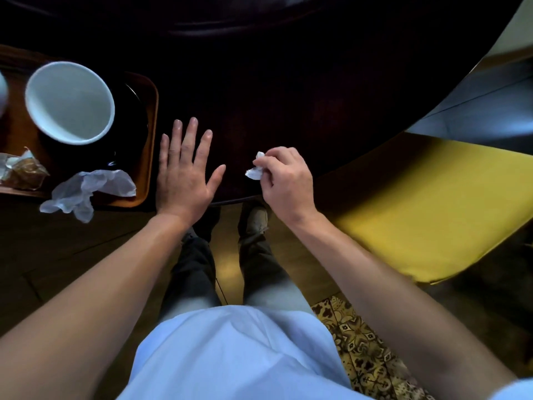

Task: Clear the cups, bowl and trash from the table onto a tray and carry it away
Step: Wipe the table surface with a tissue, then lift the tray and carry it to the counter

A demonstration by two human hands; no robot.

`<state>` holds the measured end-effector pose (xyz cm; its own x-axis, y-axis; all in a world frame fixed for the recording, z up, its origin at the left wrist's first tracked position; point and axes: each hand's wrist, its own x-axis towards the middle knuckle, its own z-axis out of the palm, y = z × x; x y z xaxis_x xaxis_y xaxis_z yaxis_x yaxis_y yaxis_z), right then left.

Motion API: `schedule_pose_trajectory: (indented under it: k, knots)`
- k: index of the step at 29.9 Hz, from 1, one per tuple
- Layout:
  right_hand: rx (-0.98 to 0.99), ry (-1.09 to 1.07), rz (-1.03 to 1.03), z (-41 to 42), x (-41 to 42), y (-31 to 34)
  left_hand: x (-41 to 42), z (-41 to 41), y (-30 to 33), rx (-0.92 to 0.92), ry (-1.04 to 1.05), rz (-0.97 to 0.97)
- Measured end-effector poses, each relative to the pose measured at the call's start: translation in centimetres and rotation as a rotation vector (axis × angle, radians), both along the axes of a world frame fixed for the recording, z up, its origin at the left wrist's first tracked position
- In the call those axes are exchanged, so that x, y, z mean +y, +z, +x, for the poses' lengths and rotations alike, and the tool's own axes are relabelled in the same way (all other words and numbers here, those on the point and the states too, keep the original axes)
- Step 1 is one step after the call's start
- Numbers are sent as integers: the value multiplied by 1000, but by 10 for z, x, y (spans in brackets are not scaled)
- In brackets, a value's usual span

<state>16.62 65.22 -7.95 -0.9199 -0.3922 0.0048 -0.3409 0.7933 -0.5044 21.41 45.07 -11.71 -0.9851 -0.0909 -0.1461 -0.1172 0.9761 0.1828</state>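
Tray (pixel 150 116) holds white bowl (pixel 70 102), crumpled napkin (pixel 86 189), wrapper (pixel 23 171).

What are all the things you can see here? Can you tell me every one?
Tray: one, brown, left side of the dark table.
Bowl: one, white, on the tray.
Crumpled napkin: one, white, hanging over the tray's near edge.
Wrapped snack: one, brownish in clear wrap, tray's near-left corner.
Small paper wad: one, white, pinched at the table's near edge.
Table: one, very dark, across the top.
Chair seat: one, yellow, at the right.
Patterned floor tiles: yellow and brown, lower right.
Left hand: flat, fingers spread, beside the tray.
Right hand: pinching the paper wad.
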Motion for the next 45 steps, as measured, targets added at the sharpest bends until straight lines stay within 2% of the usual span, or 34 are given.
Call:
schedule_pose_trajectory:
  k: [7,9,15,17,20,23,26,31,35,37,41,45]
  knots:
    - [-113,116,64,36,23,6,0,-1,2,-17,9,-24]
    - [-133,86,54,34,26,12,0,-1,4,-12,9,-7]
    - [-44,-112,-186,-4,-7,39,-19,12,25,21,-35,286]
    - [-21,-115,-246,-14,-38,46,-27,35,45,32,-53,393]
    - [-36,-34,-292,-16,-95,47,-55,76,71,179,-38,455]
    - [-80,92,-299,5,-150,38,-112,111,83,323,124,360]
    - [-88,173,-259,32,-188,22,-179,132,80,363,258,177]
    - [26,124,-64,51,-204,6,-274,133,56,238,330,-95]
    - [21,148,42,65,-198,13,-312,119,40,140,319,-107]
    - [-19,52,17,68,-194,19,-323,113,35,103,302,-81]
    - [-187,-319,5,60,-198,26,-338,100,33,138,277,-66]
    - [-287,-450,30,52,-218,23,-343,80,35,133,304,44]
